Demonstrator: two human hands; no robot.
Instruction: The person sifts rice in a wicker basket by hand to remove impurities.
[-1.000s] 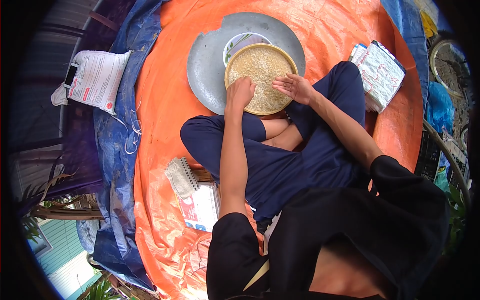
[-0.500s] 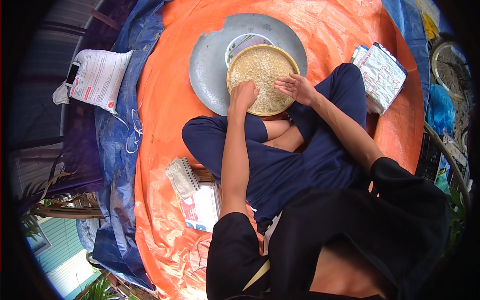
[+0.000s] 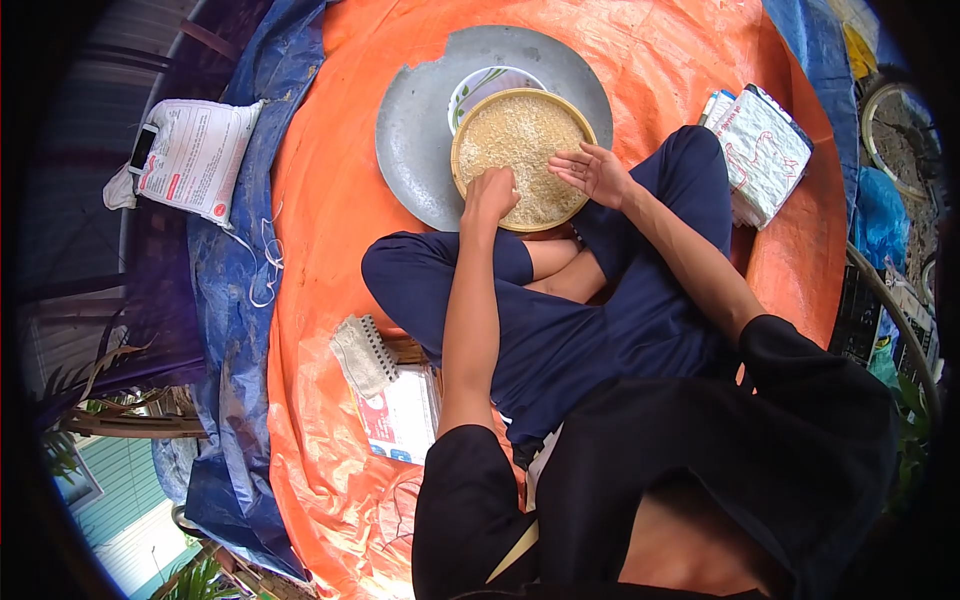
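Observation:
A round shallow woven sieve point(image 3: 456, 165) full of pale grains point(image 3: 530, 140) that look like rice lies in front of my crossed legs. Its far left side overlaps a white bowl with green leaf marks point(image 3: 497, 80), and both rest over a wide grey metal tray point(image 3: 410, 130). My left hand point(image 3: 491, 193) is closed at the sieve's near left part, over the grains; what its curled fingers hold is hidden. Over the right side of the sieve my right hand point(image 3: 592, 175) is open, fingers stretched out and palm turned toward the left.
An orange tarp point(image 3: 330, 210) lies beneath me, with a blue tarp point(image 3: 225, 330) along its edge. A white printed sack point(image 3: 195, 160) with a phone point(image 3: 145, 147) stands left. Folded bags point(image 3: 765, 150) lie beside my right knee; a cloth-like pad point(image 3: 363, 355) and printed packet point(image 3: 400, 415) lie at my left.
My left hand has shifted slightly and its fingers have turned a little, still over the grains. The right hand stays open in nearly the same spot.

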